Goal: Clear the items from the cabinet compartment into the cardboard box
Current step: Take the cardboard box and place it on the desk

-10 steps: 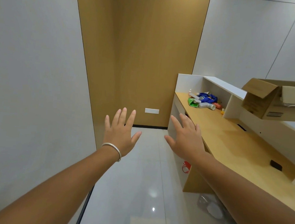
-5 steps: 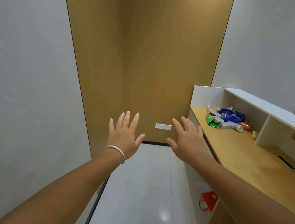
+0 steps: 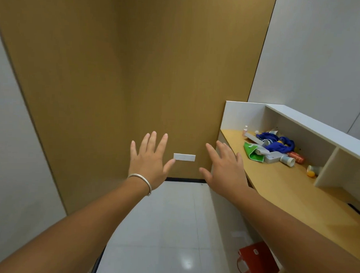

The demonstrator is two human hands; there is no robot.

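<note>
The cabinet compartment (image 3: 311, 129) is a white open cubby on the wooden counter at the right. Inside lies a pile of items: a blue cloth (image 3: 280, 143), a green packet (image 3: 252, 153), a white tube (image 3: 285, 159), a red can (image 3: 296, 157), a small pink bottle (image 3: 245, 130) and a yellow-tipped object (image 3: 312, 171). My left hand (image 3: 150, 162), with a silver bangle on the wrist, is held out with fingers spread, empty. My right hand (image 3: 225, 169) is also spread and empty, left of the pile and apart from it. The cardboard box is out of view.
A wooden counter (image 3: 296, 195) runs along the right. A red bag (image 3: 256, 261) sits under it. A brown wall panel with a white socket plate (image 3: 184, 157) faces me. Glossy white floor tiles (image 3: 171, 228) lie below my arms.
The view has swung left and closer to the compartment; the cardboard box has left the frame. Both hands stay spread and empty, the right one now nearer the pile.
</note>
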